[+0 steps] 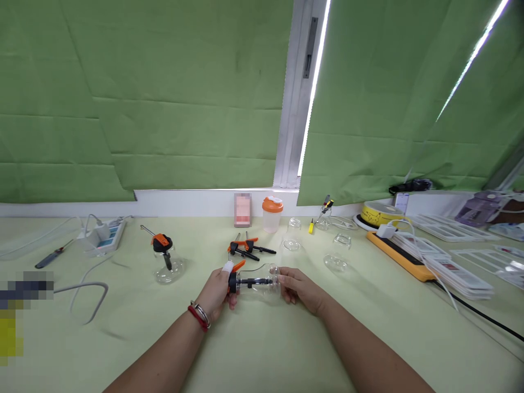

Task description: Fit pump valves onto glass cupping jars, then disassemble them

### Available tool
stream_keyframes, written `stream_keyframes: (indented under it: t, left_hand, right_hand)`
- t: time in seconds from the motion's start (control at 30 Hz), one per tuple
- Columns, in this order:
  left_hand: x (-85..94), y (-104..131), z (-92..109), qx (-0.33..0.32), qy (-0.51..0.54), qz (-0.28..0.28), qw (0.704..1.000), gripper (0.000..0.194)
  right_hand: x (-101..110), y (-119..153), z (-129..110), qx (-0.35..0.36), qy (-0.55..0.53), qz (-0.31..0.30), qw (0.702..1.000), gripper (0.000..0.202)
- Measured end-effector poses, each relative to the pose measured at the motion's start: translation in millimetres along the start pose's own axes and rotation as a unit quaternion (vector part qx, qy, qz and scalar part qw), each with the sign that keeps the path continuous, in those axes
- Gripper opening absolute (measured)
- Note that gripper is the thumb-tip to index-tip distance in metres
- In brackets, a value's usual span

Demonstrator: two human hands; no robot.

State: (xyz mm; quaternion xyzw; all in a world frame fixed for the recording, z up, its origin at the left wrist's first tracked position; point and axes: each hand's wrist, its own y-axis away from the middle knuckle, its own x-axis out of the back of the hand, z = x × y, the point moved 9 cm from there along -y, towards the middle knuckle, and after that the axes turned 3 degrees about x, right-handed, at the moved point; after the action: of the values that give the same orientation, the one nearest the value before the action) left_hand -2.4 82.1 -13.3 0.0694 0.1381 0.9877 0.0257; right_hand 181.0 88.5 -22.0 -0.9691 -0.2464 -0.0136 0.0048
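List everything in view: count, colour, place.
Held jar: one, clear, centre
Crank jar: one, clear, left
Loose tops: two, black-orange, centre
Lidded cup: one, white-orange, back
Plain jars: two, clear, right-centre
Tool jar: one, clear, back
Power strips: two, white left, orange right
Thin tool: one, dark, left
Tape roll: one, yellow, right
Frames: several, white, right
Bottle: one, purple, right
Cables: several, mostly white, sides
Blinds: several, green, behind
Table: one, green, below
Left grip: one, at jar's top
Right grip: one, at jar's base
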Motion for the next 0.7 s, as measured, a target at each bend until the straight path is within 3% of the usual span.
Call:
stream_keyframes:
  t: [0.2, 0.53, 0.7]
  left_hand:
    - [-1.8, 0.2, 1.1, -0.006, 0.053, -0.013, 0.998, 0.045]
    - [0.9, -2.9, 0.3, -0.014, 0.058, -0.013, 0.998, 0.042]
    - [3.8, -1.9, 1.3, -0.005, 0.049, 0.000, 0.999, 0.041]
  right_hand:
    - [-2.5, -1.5, 3.2, -0.008, -0.022, -0.001, 1.000, 0.042]
    - [-7.2, -0.7, 4.7, -0.019, -0.060, -0.014, 0.998, 0.047]
    - [-5.6, 2.7, -6.0, 0.040, -0.081, -0.022, 0.996, 0.081]
